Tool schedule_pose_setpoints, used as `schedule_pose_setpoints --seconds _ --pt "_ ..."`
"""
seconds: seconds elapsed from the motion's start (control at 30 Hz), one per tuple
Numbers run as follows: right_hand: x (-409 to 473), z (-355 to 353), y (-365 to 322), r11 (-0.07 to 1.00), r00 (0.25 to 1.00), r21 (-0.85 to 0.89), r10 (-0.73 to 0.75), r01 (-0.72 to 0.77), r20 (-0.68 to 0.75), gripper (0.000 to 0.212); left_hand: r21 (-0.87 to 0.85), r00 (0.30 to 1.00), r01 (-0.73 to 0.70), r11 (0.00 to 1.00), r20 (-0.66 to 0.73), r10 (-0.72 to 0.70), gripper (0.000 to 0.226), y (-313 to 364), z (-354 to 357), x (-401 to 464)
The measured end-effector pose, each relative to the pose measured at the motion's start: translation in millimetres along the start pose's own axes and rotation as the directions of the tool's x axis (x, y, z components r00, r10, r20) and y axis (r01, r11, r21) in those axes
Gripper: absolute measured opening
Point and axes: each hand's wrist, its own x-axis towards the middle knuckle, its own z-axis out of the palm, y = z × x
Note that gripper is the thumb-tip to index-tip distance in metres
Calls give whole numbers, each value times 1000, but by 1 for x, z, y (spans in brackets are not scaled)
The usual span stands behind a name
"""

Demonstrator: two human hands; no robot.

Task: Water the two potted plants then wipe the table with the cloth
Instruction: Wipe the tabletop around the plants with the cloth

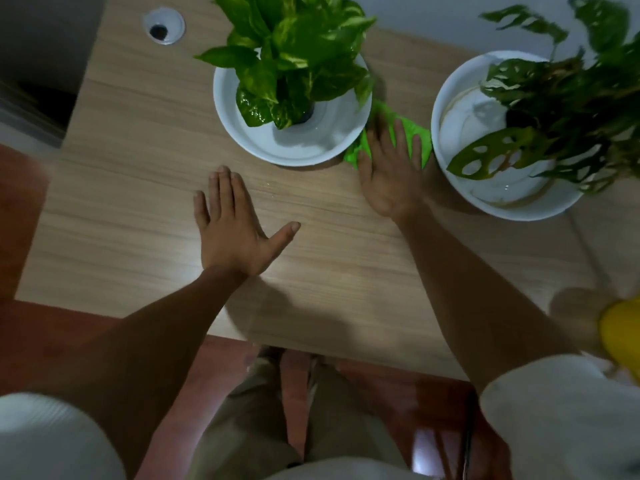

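wiping stage: right hand point(389, 174) pressed flat, fingers spread, on green cloth point(414, 140) between the two pots point(292, 147) point(460, 133), apparently to wipe the gap; left hand point(230, 223) open, empty, flat on tabletop point(138, 168), likely bracing.

Two potted plants are standing in white bowls across the upper frame, one point(294, 81) at centre and one point(540, 133) at right. One green cloth point(415, 133) is lying between them. One yellow object point(621, 337) is showing at the right edge, and one cable grommet point(163, 25) is sitting upper left.
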Motion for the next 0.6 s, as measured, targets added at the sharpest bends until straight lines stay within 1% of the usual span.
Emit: schedule_pose_setpoints --seconds 0.1,0.17,0.27,0.33,0.4,0.5,0.57,0.6 --pt "-37 16 -22 999 999 15 53 -52 -12 60 -33 1000 -8 999 2 8 130 -2 1 0" --pt "-59 27 -45 996 995 2 91 -91 -46 60 -70 1000 -23 997 18 24 129 -6 -1 0" --pt "-81 39 -81 991 988 6 131 -131 -80 61 -155 994 -100 983 22 104 116 -25 -6 -4" --pt "-89 45 -106 987 987 41 156 -154 -45 63 -186 986 -159 970 11 164 108 -49 -12 -5" --pt "-95 51 -132 980 982 72 186 -184 -21 64 -171 984 -176 970 4 179 105 -74 -18 -4" --pt "-97 59 -159 972 974 90 222 -218 -32 65 -131 984 -169 977 33 175 105 -98 -20 -2" --pt "-98 60 -166 972 977 109 211 -206 -31 65 -90 977 -204 975 47 209 105 -115 -21 -2" --pt "-98 58 -161 978 984 110 179 -175 -26 64 -73 971 -229 971 54 233 105 -121 -22 -2"
